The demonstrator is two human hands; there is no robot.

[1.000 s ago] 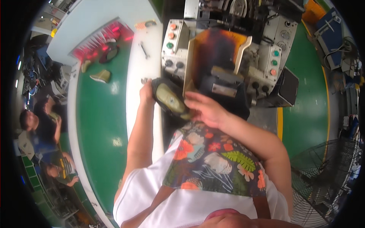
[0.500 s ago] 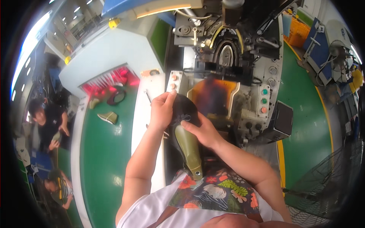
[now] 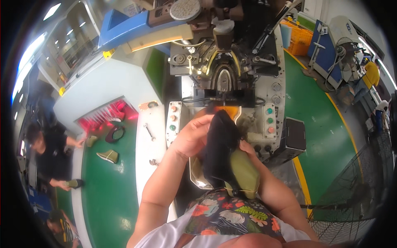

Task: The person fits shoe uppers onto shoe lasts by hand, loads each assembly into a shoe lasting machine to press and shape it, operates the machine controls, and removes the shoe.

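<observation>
a black shoe upper (image 3: pixel 219 153) and an olive last (image 3: pixel 245 171) were touching, just in front of the machine (image 3: pixel 225 96). before the machine, the left hand (image 3: pixel 191 138) was clamped on the upper; the right hand (image 3: pixel 249 152) was against the last, partly hidden, its grip impossible to tell. a wrench (image 3: pixel 149 131) lay left of the machine.
</observation>
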